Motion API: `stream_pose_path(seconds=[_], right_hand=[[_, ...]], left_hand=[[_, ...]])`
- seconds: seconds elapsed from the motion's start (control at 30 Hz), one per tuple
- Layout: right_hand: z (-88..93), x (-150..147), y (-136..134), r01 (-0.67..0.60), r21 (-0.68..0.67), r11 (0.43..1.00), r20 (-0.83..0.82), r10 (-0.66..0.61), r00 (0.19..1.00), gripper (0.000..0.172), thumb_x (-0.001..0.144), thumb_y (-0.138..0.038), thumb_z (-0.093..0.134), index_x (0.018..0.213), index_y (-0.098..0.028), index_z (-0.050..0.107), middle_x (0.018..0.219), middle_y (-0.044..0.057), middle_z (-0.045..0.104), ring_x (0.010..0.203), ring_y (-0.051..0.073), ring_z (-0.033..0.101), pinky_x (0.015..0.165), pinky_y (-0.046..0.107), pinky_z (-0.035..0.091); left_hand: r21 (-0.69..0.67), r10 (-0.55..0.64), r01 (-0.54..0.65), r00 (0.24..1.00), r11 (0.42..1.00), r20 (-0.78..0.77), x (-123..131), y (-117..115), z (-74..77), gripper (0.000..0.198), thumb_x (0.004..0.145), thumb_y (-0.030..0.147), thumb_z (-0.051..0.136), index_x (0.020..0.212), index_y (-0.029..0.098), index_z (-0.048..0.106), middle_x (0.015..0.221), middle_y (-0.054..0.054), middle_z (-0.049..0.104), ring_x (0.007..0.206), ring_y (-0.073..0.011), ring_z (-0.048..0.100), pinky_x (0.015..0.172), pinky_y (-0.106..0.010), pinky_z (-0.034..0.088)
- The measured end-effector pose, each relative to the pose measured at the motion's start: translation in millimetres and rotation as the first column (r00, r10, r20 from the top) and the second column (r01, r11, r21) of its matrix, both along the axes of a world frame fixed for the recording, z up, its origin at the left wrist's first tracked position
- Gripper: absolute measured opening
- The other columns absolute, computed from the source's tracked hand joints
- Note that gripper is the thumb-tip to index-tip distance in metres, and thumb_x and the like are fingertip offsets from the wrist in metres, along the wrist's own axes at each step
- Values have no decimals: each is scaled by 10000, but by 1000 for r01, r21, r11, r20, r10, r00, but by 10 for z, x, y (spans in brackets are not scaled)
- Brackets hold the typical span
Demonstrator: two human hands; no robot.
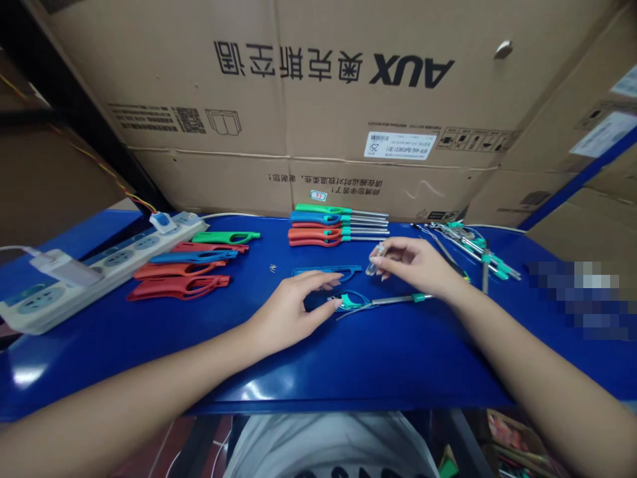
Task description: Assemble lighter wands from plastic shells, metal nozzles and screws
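My left hand (286,309) is curled around a blue lighter handle (357,295) lying on the table, thumb near its teal trigger piece (348,302). The palm end of that handle is mostly hidden by my fingers. A metal lighter tube (398,300) and a thin wire stretch right from it. Between the thumb and fingertips of my right hand (411,262) is a small clear lighter fuel tank (372,264), raised above the table. Just beyond my left fingers lies another blue handle shell (351,271).
Several lighters with metal tubes (318,236) lie in a row at the back. Coloured handle shells (182,285) sit left, beside a white power strip (112,265). Tube assemblies with teal parts (492,259) are piled right. Tiny metal pieces (272,268) lie mid-table. A cardboard sheet (249,146) stands behind.
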State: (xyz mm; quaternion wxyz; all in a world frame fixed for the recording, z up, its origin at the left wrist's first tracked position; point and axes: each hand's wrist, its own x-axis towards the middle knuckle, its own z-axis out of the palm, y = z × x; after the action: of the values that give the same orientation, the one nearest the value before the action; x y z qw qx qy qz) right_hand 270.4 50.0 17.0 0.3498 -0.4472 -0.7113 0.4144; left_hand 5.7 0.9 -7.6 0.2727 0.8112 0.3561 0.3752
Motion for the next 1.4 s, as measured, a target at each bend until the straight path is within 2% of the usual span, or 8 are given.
stream_pose_path(seconds=[0.17, 0.27, 0.37, 0.57, 0.93, 1.2, 1.3, 1.4], right_hand=[[-52, -366, -309, -242, 311, 919, 35, 244, 969, 155, 875, -310, 722, 977, -201, 762, 899, 44, 652, 738, 116, 603, 617, 237, 489], [-111, -407, -350, -306, 326, 894, 24, 316, 949, 169, 891, -282, 710, 1030, -203, 764, 878, 40, 659, 697, 99, 584, 593, 222, 470], [-130, -386, -336, -273, 326, 905, -26, 297, 954, 188, 898, -284, 701, 1057, -195, 748, 910, 53, 679, 726, 110, 612, 592, 220, 479], [-110, -351, -309, -221, 369, 903, -78, 267, 961, 130, 908, -269, 685, 991, -217, 770, 907, 57, 711, 768, 134, 648, 648, 259, 503], [-133, -404, -349, -188, 177, 966, -152, 216, 965, 187, 874, -353, 714, 883, -174, 769, 851, 58, 740, 699, 125, 644, 603, 236, 488], [-181, -408, -306, -158, 3, 987, -193, 155, 969, 283, 899, -450, 659, 965, -180, 716, 763, 22, 696, 533, 96, 536, 505, 236, 451], [-184, -369, -284, -91, 119, 989, -95, 102, 990, 249, 952, -402, 582, 1013, -188, 693, 802, 20, 675, 568, 99, 523, 526, 236, 436], [-170, -314, -296, -213, 323, 922, 170, 165, 971, 158, 930, -303, 611, 1013, -193, 688, 894, 34, 654, 664, 111, 549, 607, 244, 452]], left_hand=[[-233, -88, 138, 973, 963, 213, 37, -8, -11, 440, 847, 286, 759, 1258, 161, 662, 1184, -79, 750, 1055, -210, 724, 979, -333, 567], [-368, -143, 235, 955, 900, 261, 39, -4, -1, 318, 867, 278, 738, 1160, 157, 714, 1102, -63, 776, 997, -202, 736, 925, -309, 580], [-436, -110, 225, 955, 871, 274, 29, 15, 6, 249, 857, 279, 744, 1071, 151, 752, 1013, -58, 792, 917, -194, 739, 871, -303, 584], [-419, -50, 149, 970, 896, 239, 7, 39, 29, 216, 809, 277, 784, 987, 154, 767, 921, -46, 778, 825, -165, 702, 800, -281, 566], [-262, -108, 143, 984, 954, 142, 7, 22, 71, 160, 875, 276, 730, 975, 156, 764, 876, -39, 728, 795, -142, 653, 730, -242, 514], [-279, -17, 59, 988, 958, 152, 8, 38, 58, 195, 829, 302, 768, 955, 154, 763, 863, -40, 719, 756, -139, 637, 700, -251, 505], [-332, 56, 2, 985, 943, 165, -5, 57, 37, 225, 815, 342, 773, 936, 153, 760, 838, -40, 717, 736, -140, 623, 690, -260, 497], [-428, 114, -24, 976, 904, 187, -17, 85, 34, 272, 783, 383, 789, 906, 143, 748, 805, -39, 723, 702, -138, 622, 671, -259, 498]])
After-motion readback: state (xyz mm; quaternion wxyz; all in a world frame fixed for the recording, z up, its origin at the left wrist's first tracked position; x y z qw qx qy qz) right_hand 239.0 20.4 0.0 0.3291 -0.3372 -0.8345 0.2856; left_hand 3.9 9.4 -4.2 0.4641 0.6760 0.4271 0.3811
